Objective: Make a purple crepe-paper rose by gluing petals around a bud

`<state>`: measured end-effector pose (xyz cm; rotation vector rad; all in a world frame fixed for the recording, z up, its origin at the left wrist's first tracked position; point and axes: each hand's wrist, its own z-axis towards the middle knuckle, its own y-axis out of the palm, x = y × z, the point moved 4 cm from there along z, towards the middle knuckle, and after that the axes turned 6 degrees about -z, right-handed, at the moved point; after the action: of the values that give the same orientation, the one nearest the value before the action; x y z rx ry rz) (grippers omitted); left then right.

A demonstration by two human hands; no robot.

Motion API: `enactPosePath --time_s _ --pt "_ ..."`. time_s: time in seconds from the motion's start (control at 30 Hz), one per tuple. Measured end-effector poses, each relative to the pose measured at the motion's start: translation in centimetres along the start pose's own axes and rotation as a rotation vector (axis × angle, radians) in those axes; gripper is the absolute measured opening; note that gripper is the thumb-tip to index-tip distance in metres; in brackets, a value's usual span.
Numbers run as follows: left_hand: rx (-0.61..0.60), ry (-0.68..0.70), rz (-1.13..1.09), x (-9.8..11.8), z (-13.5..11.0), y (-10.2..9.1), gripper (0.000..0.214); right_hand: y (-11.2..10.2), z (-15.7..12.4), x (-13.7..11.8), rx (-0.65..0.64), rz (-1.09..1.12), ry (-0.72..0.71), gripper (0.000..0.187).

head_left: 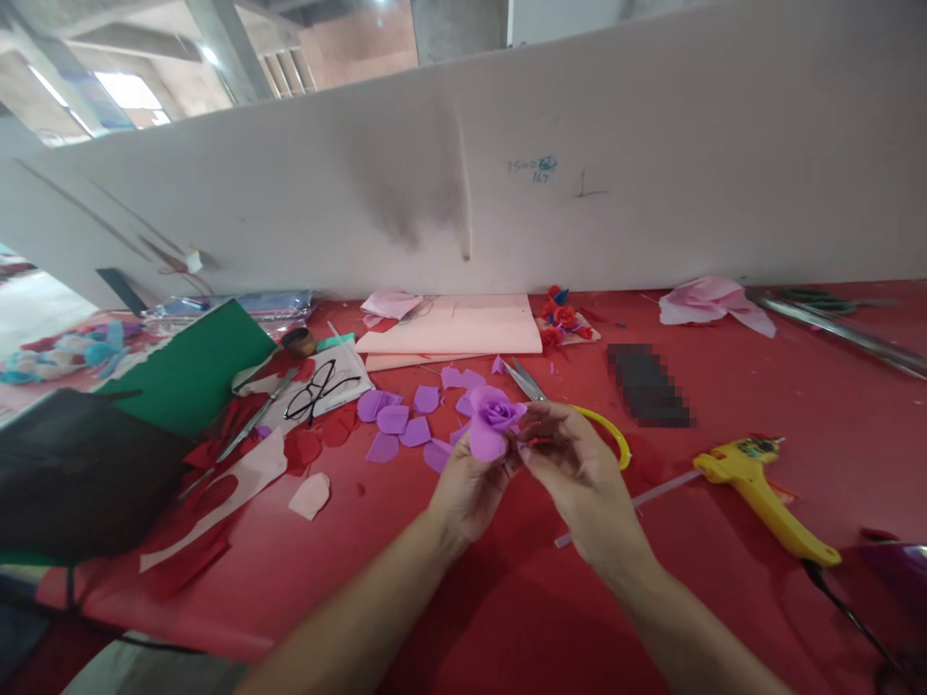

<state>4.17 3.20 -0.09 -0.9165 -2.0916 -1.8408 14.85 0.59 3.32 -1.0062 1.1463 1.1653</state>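
Observation:
A purple craft rose (496, 417) with curled petals is held up over the red table. My left hand (470, 492) is closed around its base from below. My right hand (575, 463) pinches at the rose's right side, fingertips on an outer petal. Loose purple petals (393, 419) lie on the table just beyond and left of my hands. Behind my right hand are scissors (527, 379) with a yellow handle, partly hidden by that hand.
A yellow glue gun (772, 497) with a glue stick lies at right, its cord running to the lower right. Eyeglasses (319, 394), pink and red scraps and a green board (199, 362) are at left. Pink sheets (456, 328) and red flowers (561, 319) lie by the white partition (290, 193).

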Motion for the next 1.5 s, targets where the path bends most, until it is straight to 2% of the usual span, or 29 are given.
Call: enactPosePath --time_s 0.1,0.17,0.33,0.5,0.97,1.17,1.3,1.4,1.5 --pt "0.025 -0.035 0.010 -0.2 0.0 -0.2 0.022 0.8 -0.2 0.0 -0.006 -0.103 -0.031 0.049" --pt "0.042 -0.066 0.028 -0.5 0.0 -0.5 0.020 1.2 -0.3 0.1 0.022 -0.130 -0.038 0.054" --pt "0.031 -0.092 0.017 -0.7 -0.2 -1.0 0.023 0.8 -0.2 0.0 0.110 -0.140 -0.057 0.042" --pt "-0.002 -0.115 -0.018 -0.4 -0.5 -0.5 0.029 0.2 -0.3 -0.7 0.153 -0.142 -0.124 0.029" --pt "-0.098 -0.221 0.022 -0.8 -0.7 -0.7 0.030 0.0 -0.2 -1.4 0.127 -0.038 -0.119 0.030" --pt "-0.150 -0.293 0.034 -0.6 -0.7 -0.4 0.031 -0.1 0.5 -1.3 -0.051 0.128 0.007 0.030" --pt "-0.186 -0.333 0.107 -0.1 -0.8 -0.3 0.029 -0.4 0.9 -1.0 -0.208 0.126 0.065 0.032" --pt "-0.240 -0.373 0.189 0.0 -0.8 -0.6 0.029 -0.3 1.0 -1.6 -0.378 0.054 0.030 0.028" --pt "-0.293 -0.354 0.284 0.2 -0.7 -1.2 0.033 -0.2 0.8 -2.4 -0.468 -0.007 -0.071 0.016"
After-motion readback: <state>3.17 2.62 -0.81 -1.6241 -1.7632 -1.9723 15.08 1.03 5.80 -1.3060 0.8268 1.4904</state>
